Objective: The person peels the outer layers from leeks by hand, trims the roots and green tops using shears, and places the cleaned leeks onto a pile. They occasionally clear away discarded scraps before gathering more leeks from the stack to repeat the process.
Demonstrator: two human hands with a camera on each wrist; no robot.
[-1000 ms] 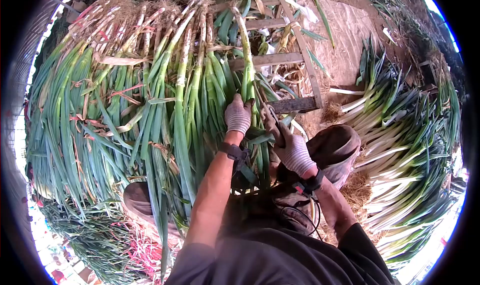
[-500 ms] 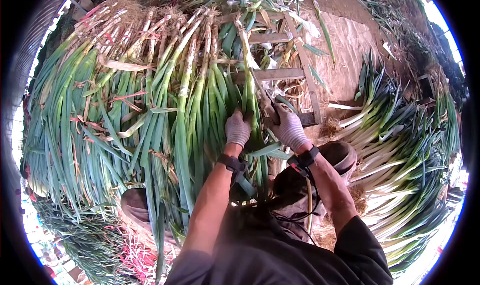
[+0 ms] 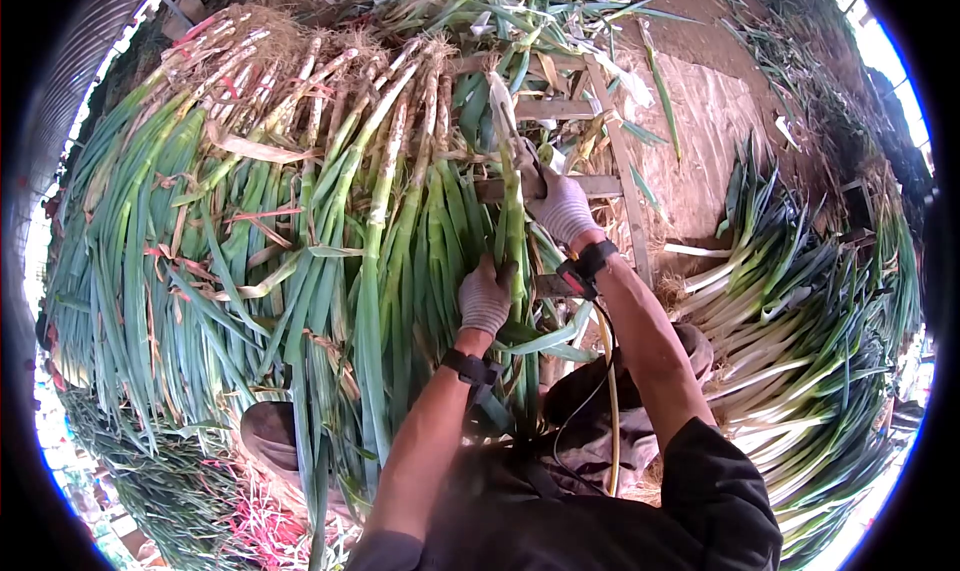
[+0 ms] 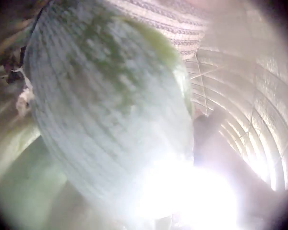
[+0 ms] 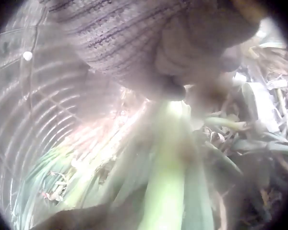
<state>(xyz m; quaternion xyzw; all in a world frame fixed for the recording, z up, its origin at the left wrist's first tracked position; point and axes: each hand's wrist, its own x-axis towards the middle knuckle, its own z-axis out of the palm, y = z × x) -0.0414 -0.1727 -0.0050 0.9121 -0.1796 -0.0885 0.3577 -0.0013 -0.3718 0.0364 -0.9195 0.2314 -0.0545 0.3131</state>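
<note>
My left hand (image 3: 487, 298), in a striped glove with dark fingertips, grips a long green onion (image 3: 514, 236) by its green lower stalk. The onion stands root end away from me, its pale end blurred. My right hand (image 3: 563, 209), gloved alike, holds a dark air gun (image 3: 529, 163) close beside the upper stalk; a yellowish hose (image 3: 613, 401) trails back below the wrist. In the left wrist view a broad leaf (image 4: 105, 105) covers much of the picture, below the striped glove (image 4: 168, 24). The right wrist view has the stalk (image 5: 165, 182) just under the gloved fingers (image 5: 175, 57).
A thick row of unpeeled green onions (image 3: 210, 201) lies to the left. White-stalked onions (image 3: 770, 341) are piled on the right. A wooden slatted frame (image 3: 628, 196) sits ahead amid loose leaves and peelings (image 3: 500, 6). Smaller greens (image 3: 160, 461) lie at the lower left.
My right hand with the air gun has moved forward along the stalk, away from my body. The left hand keeps its grip on the onion, and the head view has shifted slightly.
</note>
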